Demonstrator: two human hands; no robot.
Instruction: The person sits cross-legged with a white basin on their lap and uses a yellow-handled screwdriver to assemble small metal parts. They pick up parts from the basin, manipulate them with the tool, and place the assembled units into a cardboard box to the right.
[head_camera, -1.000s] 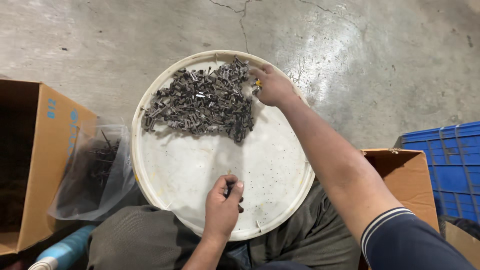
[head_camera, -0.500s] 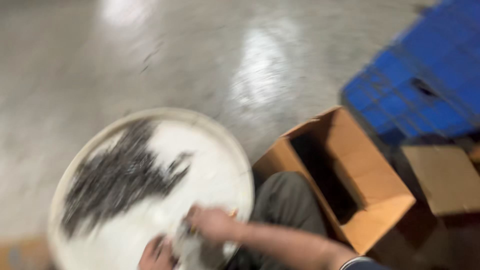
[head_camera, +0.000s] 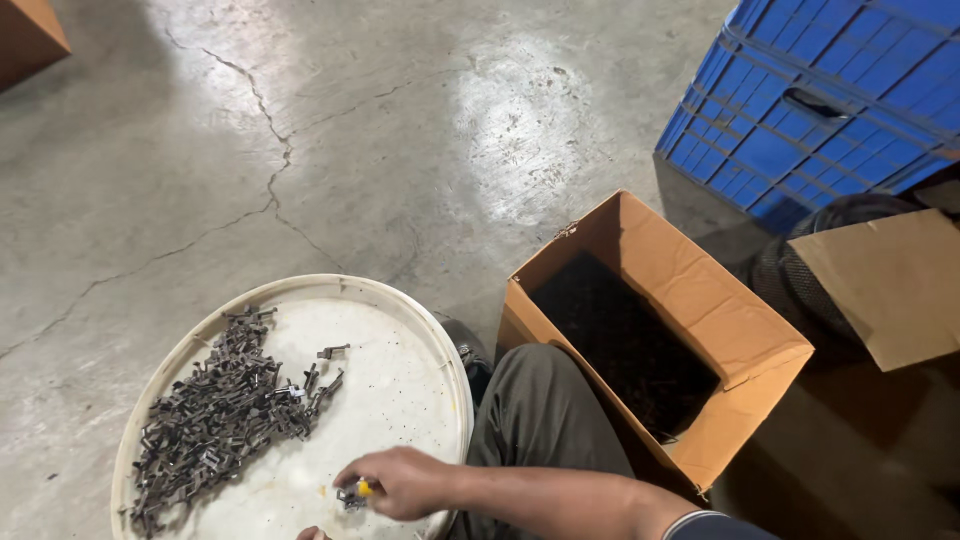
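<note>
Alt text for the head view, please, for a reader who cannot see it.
A right hand pinches small dark metal parts and something yellow over a round white tray that holds a pile of parts. An open cardboard box with dark contents stands to the right on cracked concrete, with a blue crate behind.

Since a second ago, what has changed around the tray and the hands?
The right hand drew back from the far rim of the round tray to its near edge, pinching a small dark part with a yellow bit. The left hand has nearly left view. The camera swung right, showing the open cardboard box. The metal parts pile stayed on the tray.
</note>
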